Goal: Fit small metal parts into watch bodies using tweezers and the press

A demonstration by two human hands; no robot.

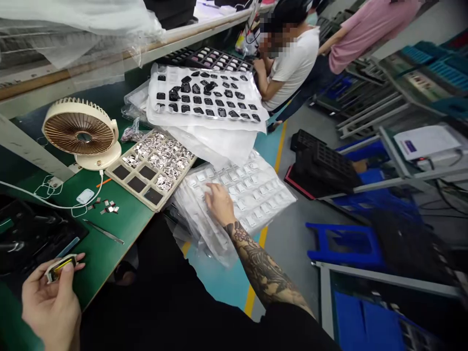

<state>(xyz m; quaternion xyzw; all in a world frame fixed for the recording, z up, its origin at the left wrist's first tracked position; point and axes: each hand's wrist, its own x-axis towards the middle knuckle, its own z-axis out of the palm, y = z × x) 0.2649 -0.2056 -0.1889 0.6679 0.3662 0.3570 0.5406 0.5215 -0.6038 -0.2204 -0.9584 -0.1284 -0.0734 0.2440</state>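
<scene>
My left hand (51, 302) is low at the near left, fingers closed around a small white casing with a yellow inside (60, 267). My right hand (218, 202), on a tattooed forearm, reaches out to a clear plastic tray of small white parts (252, 195) that overhangs the green table's edge; its fingertips rest on the tray's near-left cells. Whether a part is pinched between the fingers is hidden. Beside it lies a beige compartment tray (151, 168) heaped with small shiny metal pieces.
A cream desk fan (82, 134) stands on the green table (109, 234), with tweezers (104, 232), loose metal pieces (107, 207) and a white cable. Trays of black parts (204, 97) lie further back. A seated person (292, 63) works beyond. Blue stools (343, 243) and racks stand on the right.
</scene>
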